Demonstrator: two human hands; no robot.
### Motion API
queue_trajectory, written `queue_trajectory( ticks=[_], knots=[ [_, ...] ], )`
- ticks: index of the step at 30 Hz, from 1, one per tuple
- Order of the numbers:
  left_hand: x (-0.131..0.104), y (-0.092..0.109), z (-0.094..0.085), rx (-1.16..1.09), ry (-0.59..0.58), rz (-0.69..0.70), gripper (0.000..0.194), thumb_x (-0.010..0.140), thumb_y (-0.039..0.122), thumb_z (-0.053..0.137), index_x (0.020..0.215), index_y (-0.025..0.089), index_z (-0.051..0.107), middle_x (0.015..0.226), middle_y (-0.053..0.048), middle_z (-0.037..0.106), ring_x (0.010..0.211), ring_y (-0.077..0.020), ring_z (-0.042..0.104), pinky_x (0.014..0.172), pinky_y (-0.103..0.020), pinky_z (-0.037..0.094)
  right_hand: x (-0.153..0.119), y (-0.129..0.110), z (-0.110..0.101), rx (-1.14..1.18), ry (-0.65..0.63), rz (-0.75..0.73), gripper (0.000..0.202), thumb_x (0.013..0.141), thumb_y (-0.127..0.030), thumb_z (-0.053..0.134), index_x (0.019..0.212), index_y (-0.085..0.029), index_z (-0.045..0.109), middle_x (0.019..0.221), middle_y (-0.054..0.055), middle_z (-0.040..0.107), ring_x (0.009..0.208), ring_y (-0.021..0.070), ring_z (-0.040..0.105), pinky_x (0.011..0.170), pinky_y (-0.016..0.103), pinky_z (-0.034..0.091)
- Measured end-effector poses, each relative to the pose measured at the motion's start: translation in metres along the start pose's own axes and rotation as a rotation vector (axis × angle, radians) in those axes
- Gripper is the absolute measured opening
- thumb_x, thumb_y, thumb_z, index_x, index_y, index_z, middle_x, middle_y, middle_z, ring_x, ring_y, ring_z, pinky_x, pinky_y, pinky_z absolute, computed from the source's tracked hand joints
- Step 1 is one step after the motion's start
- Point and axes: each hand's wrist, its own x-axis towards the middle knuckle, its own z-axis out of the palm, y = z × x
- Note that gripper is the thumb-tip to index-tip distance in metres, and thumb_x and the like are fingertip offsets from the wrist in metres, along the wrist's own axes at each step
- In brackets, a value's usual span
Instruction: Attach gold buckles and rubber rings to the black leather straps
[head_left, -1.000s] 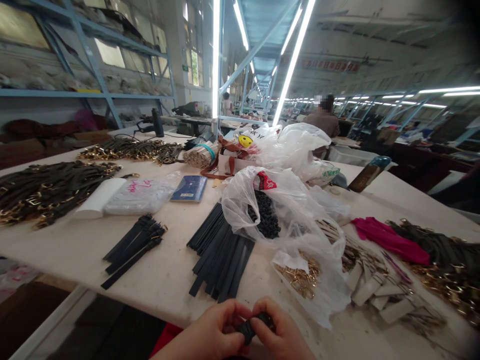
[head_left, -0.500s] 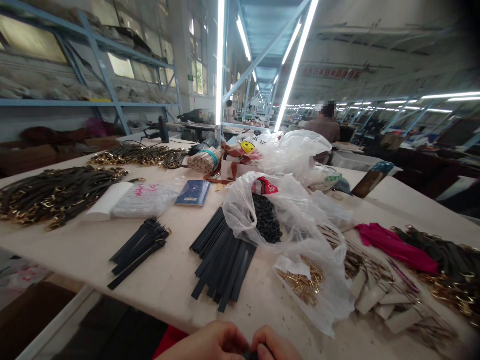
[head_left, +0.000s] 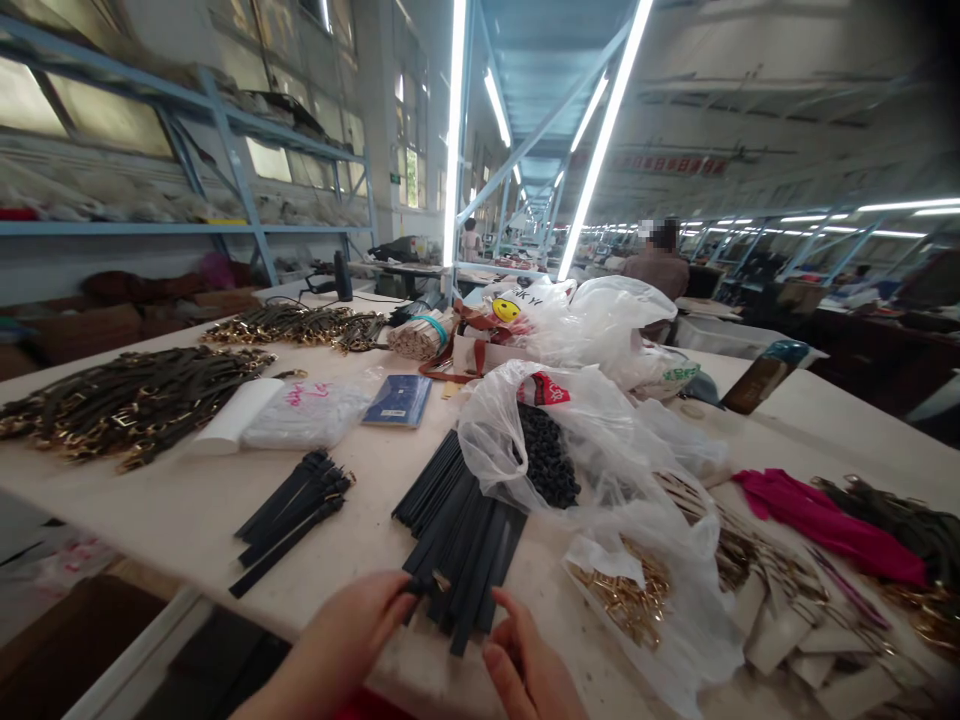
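Note:
My left hand (head_left: pixel 360 625) is closed on a dark strap with a small gold fitting, over the near end of a fan of dark straps (head_left: pixel 465 550). To its right, my right hand (head_left: pixel 529 655) has its fingers apart and curved, beside the near ends of those straps, with nothing visible between them. A smaller bunch of dark straps with gold fittings (head_left: pixel 292 515) lies to the left. A clear plastic bag (head_left: pixel 600 430) with small black pieces (head_left: pixel 551 455) stands behind the fan. Gold clasps (head_left: pixel 626 595) lie on plastic at the right.
Piles of straps with gold hardware (head_left: pixel 142 395) cover the table's left side. A blue booklet (head_left: pixel 397 400) lies near the middle. At the right are pink cloth (head_left: pixel 829 525), beige straps (head_left: pixel 784 620) and a bottle (head_left: pixel 765 376). A person (head_left: pixel 656 265) is in the background.
My hands have moved up and forward from the bottom edge and apart. My right hand has opened. A strap with a gold fitting now shows at my left hand. The view has shifted slightly.

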Motion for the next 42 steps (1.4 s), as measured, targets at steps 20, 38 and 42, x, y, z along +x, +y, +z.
queue_trajectory(
  ticks=[20, 38, 42],
  knots=[
    [0.027, -0.037, 0.019, -0.038, 0.153, -0.243, 0.027, 0.075, 0.019, 0.045, 0.102, 0.017, 0.047, 0.072, 0.001, 0.059, 0.066, -0.0152, 0.058, 0.061, -0.023, 0.038, 0.035, 0.020, -0.015, -0.284, 0.099, -0.022, 0.021, 0.083, -0.026, 0.045, 0.097, -0.022, 0.061, 0.086, 0.006, 0.065, 0.080, 0.0193, 0.062, 0.071, 0.029, 0.049],
    [0.012, 0.059, -0.003, -1.089, 0.313, -0.124, 0.029, 0.073, 0.043, 0.056, 0.084, 0.022, 0.039, 0.069, 0.001, 0.062, 0.062, -0.0165, 0.062, 0.063, -0.031, 0.050, 0.088, 0.004, -0.092, -0.628, 0.355, 0.009, 0.029, 0.086, -0.018, 0.035, 0.106, -0.010, 0.054, 0.101, 0.012, 0.065, 0.093, 0.0186, 0.061, 0.083, 0.029, 0.047],
    [0.025, 0.063, 0.022, -1.469, 0.036, -0.413, 0.025, 0.069, 0.025, 0.060, 0.083, 0.020, 0.040, 0.078, -0.002, 0.062, 0.066, -0.0140, 0.063, 0.061, -0.027, 0.049, 0.135, 0.023, -0.117, -0.755, 0.304, 0.050, 0.035, 0.084, -0.013, 0.034, 0.113, -0.005, 0.052, 0.113, 0.017, 0.059, 0.105, 0.0231, 0.055, 0.091, 0.034, 0.041]
  ],
)
